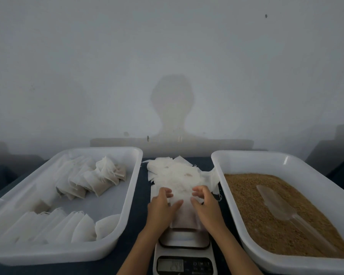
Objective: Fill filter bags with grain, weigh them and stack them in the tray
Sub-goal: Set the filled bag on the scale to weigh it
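Filter bag [184,213] is sitting on the scale [184,247] platform in the middle of the bench [141,195], and it looks part-filled: the near end is darker and plump, the far end is just flat paper. Both hands are on it. The left hand [163,207] lies over its left edge with the thumb across the paper, and the right hand [205,207] has its fingers curled over the right edge, so it's a light pinch from each side, not a squeeze.

My guess on handling: thin, floppy, nearly weightless paper with all the weight at the grain end. I'd hold it by the top edge near the mouth and keep that end up, or grain tips out. Looks like it could tear if tugged.

Just beyond the scale is a loose pile of empty bags [175,173]. Filled ones are stacked in the left tray [99,253]. The right tray [222,167] holds the grain [252,203], with a clear scoop [276,205] lying on it. Scale readout is too blurry to read.
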A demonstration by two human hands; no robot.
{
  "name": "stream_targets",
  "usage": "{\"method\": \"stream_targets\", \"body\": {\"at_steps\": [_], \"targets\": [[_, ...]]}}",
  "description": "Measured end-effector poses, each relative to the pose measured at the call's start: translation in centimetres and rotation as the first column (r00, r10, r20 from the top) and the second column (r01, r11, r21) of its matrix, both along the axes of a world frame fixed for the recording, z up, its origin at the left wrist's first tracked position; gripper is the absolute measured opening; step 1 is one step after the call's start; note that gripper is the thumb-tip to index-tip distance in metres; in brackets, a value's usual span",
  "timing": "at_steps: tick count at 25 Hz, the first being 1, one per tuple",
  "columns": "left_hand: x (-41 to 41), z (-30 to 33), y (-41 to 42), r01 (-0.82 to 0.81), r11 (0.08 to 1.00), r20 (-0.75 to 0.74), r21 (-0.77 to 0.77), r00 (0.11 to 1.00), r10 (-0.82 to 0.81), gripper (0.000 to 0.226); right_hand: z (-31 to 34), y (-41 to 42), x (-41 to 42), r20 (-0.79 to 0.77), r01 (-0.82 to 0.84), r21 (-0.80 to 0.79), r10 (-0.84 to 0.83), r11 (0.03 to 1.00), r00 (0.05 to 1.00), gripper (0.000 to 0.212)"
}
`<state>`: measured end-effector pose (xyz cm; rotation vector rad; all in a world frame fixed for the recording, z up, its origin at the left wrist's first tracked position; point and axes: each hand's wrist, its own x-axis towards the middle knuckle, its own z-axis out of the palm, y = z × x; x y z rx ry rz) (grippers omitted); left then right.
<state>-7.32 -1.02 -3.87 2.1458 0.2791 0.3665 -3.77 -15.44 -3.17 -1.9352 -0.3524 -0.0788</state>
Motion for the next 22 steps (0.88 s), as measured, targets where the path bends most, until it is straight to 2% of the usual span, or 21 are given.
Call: {"method": "stream_targets", "body": {"at_steps": [3, 5, 8, 11, 14, 16, 19, 22], "targets": [[0.1, 1.0, -0.4, -0.083, 0.977, -0.054, 0.195, 0.994, 0.095, 0.047, 0.5, 0.9, 0.2, 0.016, 0.015, -0.052, -0.014, 0.999, 1.0, 0.022], [-0.3, 1.8, -0.4, -0.101, 0.977, -0.028, 0.189, 0.994, 0.109, 0.044, 1.0, 1.2, -0.2, 0.059, 0.017, -0.056, -0.014, 0.998, 0.998, 0.023], [-1.1, 3.3, -0.5, 0.007, 0.985, -0.028, 0.172, 1.0, -0.002, 0.037, 2.8, 1.4, -1.0, 0.126, -0.015, -0.033, 0.019, 0.999, 0.992, 0.017], [-2.6, 6.1, 0.2, 0.013, 0.971, 0.06, 0.239, 0.998, -0.029, 0.016, 5.9, 2.5, -2.2, 0.253, -0.106, 0.037, 0.094, 0.994, 0.963, 0.017], [-4.1, 9.2, 2.5, -0.102, 0.954, 0.187, 0.281, 0.981, 0.05, 0.025, 9.2, 5.1, -3.2, 0.373, -0.22, 0.109, 0.165, 0.969, 0.913, 0.027], [-5.1, 11.0, 4.8, -0.156, 0.956, 0.242, 0.247, 0.966, 0.095, 0.018, 10.6, 7.7, -3.4, 0.42, -0.266, 0.088, 0.206, 0.96, 0.884, 0.029], [-6.4, 12.2, 8.9, -0.234, 0.936, 0.236, 0.264, 0.956, 0.172, 0.015, 11.2, 12.3, -3.7, 0.446, -0.338, 0.053, 0.28, 0.94, 0.85, 0.024], [-7.6, 11.7, 13.8, -0.331, 0.896, 0.179, 0.298, 0.941, 0.288, 0.012, 10.4, 17.0, -4.2, 0.384, -0.424, 0.028, 0.382, 0.905, 0.84, 0.029]]}}
